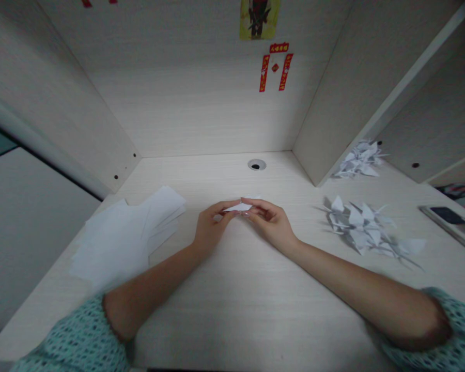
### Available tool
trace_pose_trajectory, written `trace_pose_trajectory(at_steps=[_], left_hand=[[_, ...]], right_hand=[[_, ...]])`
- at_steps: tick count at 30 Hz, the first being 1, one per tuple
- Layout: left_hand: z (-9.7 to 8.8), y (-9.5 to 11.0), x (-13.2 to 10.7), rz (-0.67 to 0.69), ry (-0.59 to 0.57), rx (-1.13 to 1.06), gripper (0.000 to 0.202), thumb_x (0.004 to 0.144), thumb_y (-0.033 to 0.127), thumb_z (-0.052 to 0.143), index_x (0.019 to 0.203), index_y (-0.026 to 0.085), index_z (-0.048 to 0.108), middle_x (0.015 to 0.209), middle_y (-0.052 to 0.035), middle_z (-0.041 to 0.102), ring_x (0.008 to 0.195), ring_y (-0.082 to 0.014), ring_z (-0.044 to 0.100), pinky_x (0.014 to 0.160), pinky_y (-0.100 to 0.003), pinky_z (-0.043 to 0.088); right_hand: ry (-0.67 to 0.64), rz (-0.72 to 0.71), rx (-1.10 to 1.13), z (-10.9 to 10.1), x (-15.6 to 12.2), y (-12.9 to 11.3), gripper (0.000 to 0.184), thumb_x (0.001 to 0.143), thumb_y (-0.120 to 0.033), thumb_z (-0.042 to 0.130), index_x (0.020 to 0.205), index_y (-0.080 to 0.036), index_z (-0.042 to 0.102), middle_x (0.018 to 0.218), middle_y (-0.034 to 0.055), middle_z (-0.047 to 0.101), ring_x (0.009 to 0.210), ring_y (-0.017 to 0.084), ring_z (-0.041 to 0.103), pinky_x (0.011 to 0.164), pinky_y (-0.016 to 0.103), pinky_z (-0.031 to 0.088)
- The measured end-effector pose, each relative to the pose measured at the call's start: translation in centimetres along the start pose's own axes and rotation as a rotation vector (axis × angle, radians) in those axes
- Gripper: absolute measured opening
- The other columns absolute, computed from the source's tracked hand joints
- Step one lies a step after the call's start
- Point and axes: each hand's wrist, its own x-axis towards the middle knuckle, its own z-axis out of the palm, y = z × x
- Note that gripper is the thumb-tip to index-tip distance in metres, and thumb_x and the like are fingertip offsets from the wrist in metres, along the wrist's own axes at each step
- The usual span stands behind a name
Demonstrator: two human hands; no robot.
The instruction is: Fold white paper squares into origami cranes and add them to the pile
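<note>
A small folded piece of white paper (pixel 238 207) is held just above the pale wooden desk (pixel 232 289) at its middle. My left hand (pixel 211 225) pinches its left end with fingers closed. My right hand (pixel 267 219) pinches its right end, fingers also closed on it. Both forearms reach in from the bottom corners, with patterned teal sleeves at the elbows.
A loose stack of white paper sheets (pixel 127 232) lies to the left. Several folded white paper cranes (pixel 366 227) lie at the right, more cranes (pixel 358 160) sit in a side compartment. A dark phone (pixel 451 219) lies at the far right. A cable hole (pixel 256 165) is in the desk behind.
</note>
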Motion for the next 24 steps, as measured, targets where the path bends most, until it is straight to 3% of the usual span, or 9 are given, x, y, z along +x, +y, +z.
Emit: trace_pose_trajectory(at_steps=[7, 12, 19, 24], left_hand=[[0.14, -0.08, -0.04, 0.004, -0.003, -0.073, 0.018, 0.077, 0.028, 0.067, 0.093, 0.024, 0.073, 0.1, -0.0038, 0.073, 0.093, -0.0192, 0.066, 0.082, -0.03, 0.051], [0.22, -0.29, 0.11, -0.02, 0.041, -0.133, 0.01, 0.073, 0.028, 0.07, 0.081, 0.022, 0.074, 0.084, -0.0021, 0.073, 0.077, -0.0157, 0.066, 0.075, -0.028, 0.051], [0.34, -0.33, 0.41, -0.1, 0.073, -0.203, 0.009, 0.071, 0.028, 0.072, 0.075, 0.02, 0.072, 0.075, -0.0018, 0.072, 0.071, -0.0157, 0.065, 0.072, -0.029, 0.051], [0.32, -0.68, 0.4, -0.08, 0.056, -0.173, 0.01, 0.071, 0.029, 0.071, 0.077, 0.021, 0.072, 0.076, -0.0019, 0.072, 0.073, -0.016, 0.065, 0.073, -0.028, 0.05]], right_hand=[[0.05, 0.023, 0.005, -0.04, 0.09, -0.19, 0.025, 0.068, -0.037, 0.076, 0.09, -0.024, 0.074, 0.096, 0.005, 0.074, 0.088, 0.021, 0.068, 0.089, 0.039, 0.051], [0.081, -0.004, -0.024, -0.08, -0.03, -0.43, 0.021, 0.067, -0.036, 0.077, 0.084, -0.024, 0.075, 0.092, 0.0048, 0.075, 0.088, 0.021, 0.068, 0.089, 0.04, 0.051], [0.136, 0.024, -0.095, -0.28, 0.22, -0.33, 0.015, 0.07, -0.035, 0.074, 0.077, -0.022, 0.074, 0.082, 0.0034, 0.075, 0.078, 0.019, 0.067, 0.082, 0.037, 0.051], [0.036, -0.019, -0.075, -0.17, 0.03, -0.66, 0.02, 0.071, -0.036, 0.074, 0.085, -0.022, 0.072, 0.084, 0.0032, 0.073, 0.078, 0.018, 0.067, 0.08, 0.034, 0.052]])
